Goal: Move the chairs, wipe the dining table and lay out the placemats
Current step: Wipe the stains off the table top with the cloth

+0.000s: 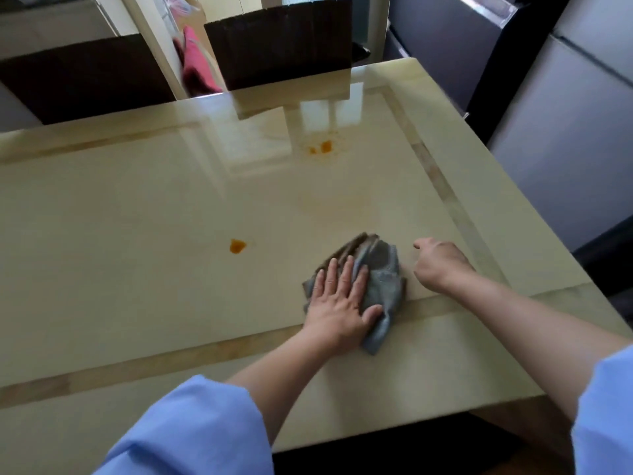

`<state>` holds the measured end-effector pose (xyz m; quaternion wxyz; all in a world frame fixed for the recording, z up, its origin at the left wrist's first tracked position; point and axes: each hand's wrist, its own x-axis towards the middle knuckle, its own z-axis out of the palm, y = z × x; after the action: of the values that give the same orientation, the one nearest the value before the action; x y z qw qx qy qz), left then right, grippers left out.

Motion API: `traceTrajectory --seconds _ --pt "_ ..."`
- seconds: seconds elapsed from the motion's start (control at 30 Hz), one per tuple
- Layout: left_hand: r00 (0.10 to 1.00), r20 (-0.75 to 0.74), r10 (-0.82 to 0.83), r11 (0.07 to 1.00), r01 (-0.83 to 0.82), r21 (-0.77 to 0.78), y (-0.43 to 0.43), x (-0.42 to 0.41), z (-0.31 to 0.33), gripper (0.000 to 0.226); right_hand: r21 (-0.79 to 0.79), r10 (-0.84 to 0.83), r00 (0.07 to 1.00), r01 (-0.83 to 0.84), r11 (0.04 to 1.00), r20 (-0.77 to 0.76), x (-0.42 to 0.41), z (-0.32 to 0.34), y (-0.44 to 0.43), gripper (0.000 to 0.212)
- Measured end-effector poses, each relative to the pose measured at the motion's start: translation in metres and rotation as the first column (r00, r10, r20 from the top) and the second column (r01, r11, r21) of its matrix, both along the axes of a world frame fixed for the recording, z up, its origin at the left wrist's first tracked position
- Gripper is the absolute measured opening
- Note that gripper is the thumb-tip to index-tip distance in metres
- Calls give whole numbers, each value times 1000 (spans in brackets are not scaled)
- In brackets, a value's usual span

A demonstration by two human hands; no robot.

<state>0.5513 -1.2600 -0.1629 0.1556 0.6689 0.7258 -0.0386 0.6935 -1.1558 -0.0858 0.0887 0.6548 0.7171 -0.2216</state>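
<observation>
The left hand (342, 296) lies flat on a crumpled grey cloth (380, 269), fingers straight and slightly spread, palm pressing the cloth down onto the glossy cream dining surface (137, 207). The cloth sits in the near right part of the surface, its lower corner lying across the tan inlaid band (455, 207) that frames the top. Just beside the cloth, to its right, the right hand (442, 265) is down at the surface with its fingers curled under into a loose fist and the thumb sticking out toward the cloth. It holds nothing that shows, and it is not touching the cloth.

1 orange stain (237, 246) sits on the surface to the left of the cloth, apart from it. Farther back, near the far edge, 2 small orange spots (322, 147) lie close together inside a faint ring-shaped smear.

Light blue sleeves (191, 430) cover both upper forearms, pushed back from the wrists.

Along the far edge, 1 dark brown chair back (85, 77) stands at the left and a second dark brown chair back (281, 46) stands toward the right, its top mirrored in the gloss. Between them, beyond the surface, hangs a piece of pink fabric (195, 63). A tall grey refrigerator (565, 149) stands off the right end.
</observation>
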Motion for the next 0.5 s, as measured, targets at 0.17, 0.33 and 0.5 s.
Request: traceTrajectory --seconds 0.17,0.33,0.5 --pt "757 -67 650 755 -653 -60 -3 -14 7 76 -14 68 997 -69 998 -46 36 11 5 50" --pt "918 28 396 918 -396 -20 2 123 1 78 -45 124 989 -128 991 -84 93 21 7 52" --pt "993 81 -83 996 86 -32 4 225 11 73 -40 90 995 -91 995 -35 149 18 1 47"
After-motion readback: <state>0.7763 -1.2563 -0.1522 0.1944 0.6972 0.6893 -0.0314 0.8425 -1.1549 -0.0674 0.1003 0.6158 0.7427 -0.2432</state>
